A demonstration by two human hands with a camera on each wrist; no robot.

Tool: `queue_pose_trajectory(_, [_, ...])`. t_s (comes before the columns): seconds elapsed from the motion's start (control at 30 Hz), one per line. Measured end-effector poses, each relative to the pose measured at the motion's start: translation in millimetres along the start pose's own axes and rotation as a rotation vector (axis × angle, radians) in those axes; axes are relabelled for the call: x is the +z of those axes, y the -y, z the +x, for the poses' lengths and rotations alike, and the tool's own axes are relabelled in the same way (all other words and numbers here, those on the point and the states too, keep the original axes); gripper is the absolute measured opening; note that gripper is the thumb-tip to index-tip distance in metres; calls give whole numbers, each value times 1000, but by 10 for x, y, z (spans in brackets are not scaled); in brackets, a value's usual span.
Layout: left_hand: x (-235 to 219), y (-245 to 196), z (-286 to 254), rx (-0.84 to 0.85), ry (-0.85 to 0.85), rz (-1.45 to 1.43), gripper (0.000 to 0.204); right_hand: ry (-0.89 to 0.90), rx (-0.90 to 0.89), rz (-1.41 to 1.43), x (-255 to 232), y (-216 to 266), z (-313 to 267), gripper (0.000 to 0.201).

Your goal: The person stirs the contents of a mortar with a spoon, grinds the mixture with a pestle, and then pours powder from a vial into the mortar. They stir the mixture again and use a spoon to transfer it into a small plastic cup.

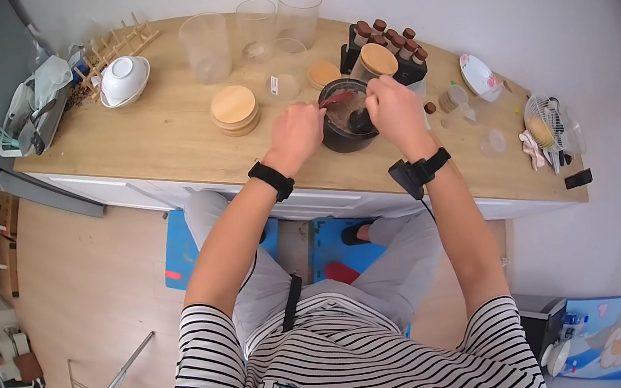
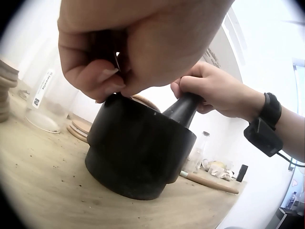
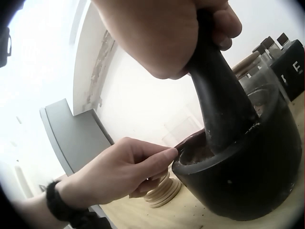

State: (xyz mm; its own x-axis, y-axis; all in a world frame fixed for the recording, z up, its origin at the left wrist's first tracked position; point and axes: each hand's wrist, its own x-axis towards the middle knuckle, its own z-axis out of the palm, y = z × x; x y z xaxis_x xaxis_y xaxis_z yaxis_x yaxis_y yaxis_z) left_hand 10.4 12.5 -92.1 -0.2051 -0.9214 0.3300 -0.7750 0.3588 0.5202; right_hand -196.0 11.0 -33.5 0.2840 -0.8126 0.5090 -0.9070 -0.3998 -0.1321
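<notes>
Mortar: the black mortar (image 2: 138,148) stands upright on the wooden surface (image 1: 164,140), close to its front edge, with brown ground matter inside.
Right hand: the right hand (image 1: 396,107) has its fingers wrapped round the upper end of the black pestle (image 3: 219,90).
Pestle: below that grip it slants into the mortar, its shaft at the rim in the right wrist view; its lower end is inside.
Left hand: the left hand (image 1: 296,131) pinches the red utensil (image 1: 341,97) between thumb and fingers at the mortar's left rim.
Red utensil: it runs from the fingertips over the rim into the bowl; whether those fingertips touch the rim I cannot tell.
Wooden lids: stacked lids (image 1: 234,108) lie left of the mortar, farther from the front edge.
Clear containers: tall ones (image 1: 206,48) stand along the back edge.
Bottle rack: the black rack (image 1: 409,71) of brown-capped bottles stands behind the mortar, toward the right.
White bowl: the bowl (image 1: 124,81) sits near the back left corner.
</notes>
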Motion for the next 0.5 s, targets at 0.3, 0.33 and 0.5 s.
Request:
queue_pose_trajectory(0.3, [-13,-19,22,-15,20,-5,22,-122,8,36,280,-3,9,4])
queue_pose_trajectory(0.33, [-16,-18,25,-13,26,-4,22,-137,42,97,264,-80,38,4])
queue_pose_trajectory(0.5, [2,-8,26,-24,25,-27,22,-95,-50,80,-54,-247,149,4])
